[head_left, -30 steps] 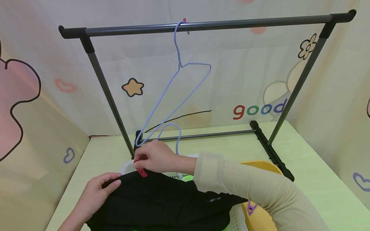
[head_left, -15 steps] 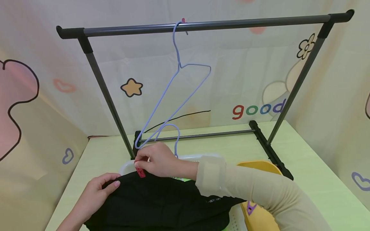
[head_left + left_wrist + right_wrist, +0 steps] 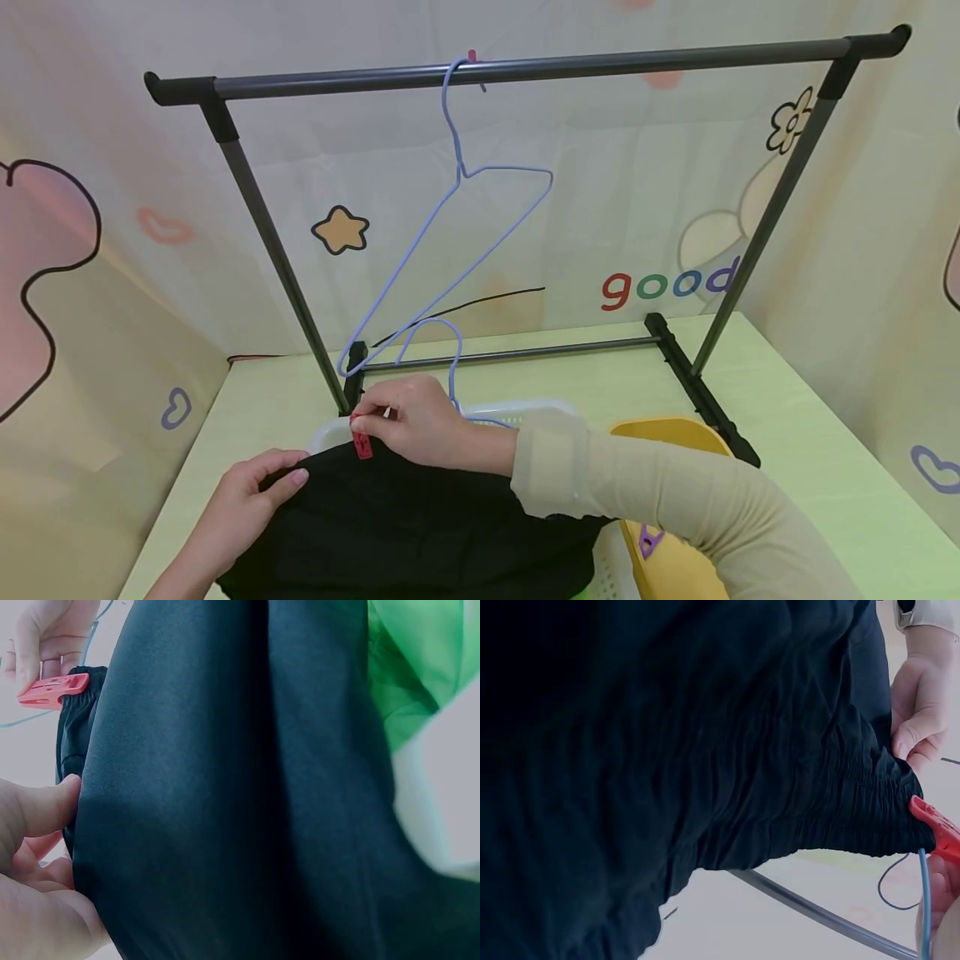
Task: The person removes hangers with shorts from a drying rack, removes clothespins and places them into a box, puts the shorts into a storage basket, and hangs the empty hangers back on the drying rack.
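Observation:
A black garment with a gathered elastic waistband (image 3: 435, 517) spreads across the front, its band plain in the right wrist view. My left hand (image 3: 251, 496) pinches the band's edge at the left, thumb on the near side. Just right of it, my right hand (image 3: 420, 421) pinches a red clothespin (image 3: 362, 440) between thumb and fingers. In the left wrist view the clothespin (image 3: 56, 691) sits over the waistband's edge. Behind my right hand rises the hook of a blue wire hanger (image 3: 459, 346), whose lower part is mostly hidden by the hand and garment.
Another blue wire hanger (image 3: 458, 154) hangs from the dark rack bar (image 3: 637, 62), close to a red clip (image 3: 472, 56). Under the garment stands a white perforated basket (image 3: 615, 562) with green cloth (image 3: 427, 667). A yellow container (image 3: 667, 429) with a purple clip (image 3: 649, 542) is at the right.
The hanging hanger's lower end has swung slightly left and its frame looks wider. My right hand has lowered a little, still pinching the clothespin. My left hand keeps its hold.

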`<action>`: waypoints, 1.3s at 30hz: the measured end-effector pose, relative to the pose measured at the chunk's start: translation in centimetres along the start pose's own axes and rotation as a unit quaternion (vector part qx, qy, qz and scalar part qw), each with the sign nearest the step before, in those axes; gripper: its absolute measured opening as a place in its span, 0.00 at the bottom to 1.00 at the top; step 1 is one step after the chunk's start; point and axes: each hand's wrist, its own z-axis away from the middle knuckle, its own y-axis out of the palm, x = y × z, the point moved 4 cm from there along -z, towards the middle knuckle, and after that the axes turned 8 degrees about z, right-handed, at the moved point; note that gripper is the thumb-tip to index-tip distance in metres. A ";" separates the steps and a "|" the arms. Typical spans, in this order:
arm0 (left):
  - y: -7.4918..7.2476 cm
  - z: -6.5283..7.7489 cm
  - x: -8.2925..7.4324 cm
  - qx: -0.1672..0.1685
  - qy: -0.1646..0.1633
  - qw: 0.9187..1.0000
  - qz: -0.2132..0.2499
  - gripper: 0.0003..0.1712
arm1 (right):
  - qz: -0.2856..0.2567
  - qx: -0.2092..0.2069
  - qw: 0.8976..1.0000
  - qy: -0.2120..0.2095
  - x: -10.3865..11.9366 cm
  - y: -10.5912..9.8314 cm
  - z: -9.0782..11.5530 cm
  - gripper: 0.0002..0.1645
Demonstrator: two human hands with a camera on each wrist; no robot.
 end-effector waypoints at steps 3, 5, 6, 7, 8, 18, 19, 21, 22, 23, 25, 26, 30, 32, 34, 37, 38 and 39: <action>0.0 0.0 0.0 -0.001 -0.001 1.000 0.002 0.15 | -0.030 0.006 0.999 0.039 -0.3 0.1 -0.1 0.05; 0.0 -0.1 0.0 -0.002 -0.002 1.000 0.002 0.15 | -0.046 0.007 0.997 0.062 -0.4 0.1 -0.2 0.04; 0.0 -0.1 0.0 -0.002 -0.003 1.000 0.002 0.15 | -0.051 0.006 0.996 0.070 -0.5 0.1 -0.2 0.04; 0.0 -0.1 -0.1 -0.002 -0.003 1.000 0.002 0.15 | -0.056 0.006 0.995 0.076 -0.5 0.1 -0.2 0.04; -0.1 -0.1 -0.1 -0.002 -0.003 1.000 0.002 0.15 | -0.060 0.005 0.995 0.081 -0.5 0.1 -0.2 0.04; -0.1 0.0 -0.2 -0.006 -0.002 1.000 0.006 0.15 | -0.089 -0.011 0.990 0.106 -0.7 0.1 -0.3 0.04; -0.1 0.0 -0.2 -0.006 -0.002 1.000 0.005 0.15 | -0.090 -0.013 0.990 0.107 -0.7 0.1 -0.4 0.04; -0.1 0.0 -0.2 -0.009 0.000 1.000 0.001 0.14 | -0.096 -0.017 0.989 0.109 -0.8 0.1 -0.4 0.04; -0.1 0.0 -0.1 -0.010 0.001 1.000 0.000 0.14 | -0.099 -0.020 0.989 0.110 -0.8 0.1 -0.4 0.04; -0.1 0.0 -0.1 -0.012 0.001 1.000 -0.002 0.13 | -0.102 -0.024 0.988 0.112 -0.9 0.1 -0.4 0.04; -0.1 0.0 -0.1 -0.018 0.005 1.000 -0.006 0.13 | -0.106 -0.030 0.987 0.116 -0.9 0.0 -0.5 0.05; -0.1 0.0 -0.1 -0.022 0.006 1.000 -0.009 0.13 | -0.107 -0.033 0.987 0.117 -0.9 0.0 -0.5 0.04; -0.2 0.0 -0.3 -0.031 0.008 0.999 -0.014 0.13 | -0.104 -0.041 0.986 0.125 -0.9 -0.3 -0.5 0.04; -0.2 0.0 -0.3 -0.031 0.007 0.999 -0.014 0.13 | -0.105 -0.045 0.985 0.129 -0.9 -0.3 -0.6 0.05; -0.2 0.0 -0.3 -0.031 0.007 0.999 -0.013 0.13 | -0.109 -0.047 0.984 0.134 -0.9 -0.3 -0.5 0.05; -0.2 0.1 -0.2 -0.034 0.012 0.999 -0.008 0.13 | -0.116 -0.047 0.982 0.143 -1.1 -0.3 -0.5 0.04; -0.1 0.1 -0.2 -0.033 0.011 0.999 -0.008 0.13 | -0.118 -0.047 0.981 0.149 -1.1 -0.3 -0.5 0.04; -0.1 0.1 -0.2 -0.032 0.010 0.999 -0.008 0.13 | -0.122 -0.050 0.979 0.156 -1.2 -0.4 -0.5 0.04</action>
